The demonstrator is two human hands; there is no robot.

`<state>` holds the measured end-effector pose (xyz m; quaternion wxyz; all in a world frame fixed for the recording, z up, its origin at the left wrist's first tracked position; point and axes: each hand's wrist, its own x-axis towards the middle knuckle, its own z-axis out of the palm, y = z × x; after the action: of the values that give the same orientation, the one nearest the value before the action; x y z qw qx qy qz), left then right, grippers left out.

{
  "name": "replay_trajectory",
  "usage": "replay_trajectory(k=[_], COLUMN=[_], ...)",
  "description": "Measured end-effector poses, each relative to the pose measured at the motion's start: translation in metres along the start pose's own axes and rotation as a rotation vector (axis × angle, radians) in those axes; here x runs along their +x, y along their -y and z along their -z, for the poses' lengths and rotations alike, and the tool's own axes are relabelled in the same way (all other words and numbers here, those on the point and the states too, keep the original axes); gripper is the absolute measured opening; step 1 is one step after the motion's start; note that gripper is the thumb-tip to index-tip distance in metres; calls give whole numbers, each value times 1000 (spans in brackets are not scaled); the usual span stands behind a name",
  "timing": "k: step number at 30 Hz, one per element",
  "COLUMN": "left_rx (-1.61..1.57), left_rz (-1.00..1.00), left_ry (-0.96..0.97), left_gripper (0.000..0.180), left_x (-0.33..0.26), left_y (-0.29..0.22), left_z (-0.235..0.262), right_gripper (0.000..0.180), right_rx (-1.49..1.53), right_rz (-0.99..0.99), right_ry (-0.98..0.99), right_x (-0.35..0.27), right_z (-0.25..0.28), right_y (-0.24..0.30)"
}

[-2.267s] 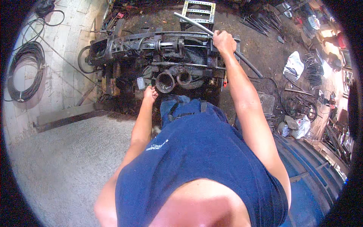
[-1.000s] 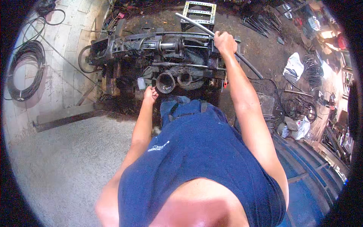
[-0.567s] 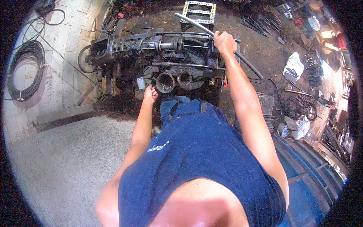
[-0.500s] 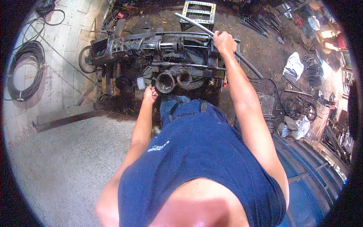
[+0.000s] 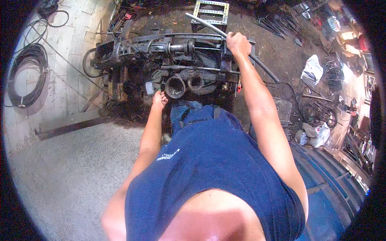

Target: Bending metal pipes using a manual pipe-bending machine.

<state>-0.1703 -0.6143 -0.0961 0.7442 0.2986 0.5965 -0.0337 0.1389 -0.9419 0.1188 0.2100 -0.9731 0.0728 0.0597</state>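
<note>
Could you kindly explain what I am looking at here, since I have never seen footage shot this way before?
The picture comes from a wide fisheye camera worn on a person's head, looking down, so straight edges bend near the rim. The blue shirt below is the wearer's own. Their right hand grips a long metal bar above a dark, greasy machine assembly standing on the floor. Their left hand rests at its near side, beside a round pipe opening; whether it holds anything is unclear. A black cable coil lies left, and scrap metal parts lie right.
</note>
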Motion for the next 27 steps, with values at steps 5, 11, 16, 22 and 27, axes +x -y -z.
replay_trajectory(k=[5,11,16,22,27], left_rx=[0,25,8,18,19], left_rz=[2,-9,-7,-25,-4], left_ry=[10,13,5,-9,42], left_gripper=[26,25,25,25,27], left_x=[3,4,1,-13,-5], left_y=[1,1,1,1,0], left_z=[-2,0,-3,-13,-4], right_gripper=[52,53,53,54,54], right_rx=[-13,-20,-30,-37,-35], right_rz=[2,14,7,-14,12], right_ry=[-1,1,8,28,-4], right_x=[2,3,4,6,3], right_z=[-4,-5,-4,-6,-4], right_y=[-4,-4,-3,-5,-3])
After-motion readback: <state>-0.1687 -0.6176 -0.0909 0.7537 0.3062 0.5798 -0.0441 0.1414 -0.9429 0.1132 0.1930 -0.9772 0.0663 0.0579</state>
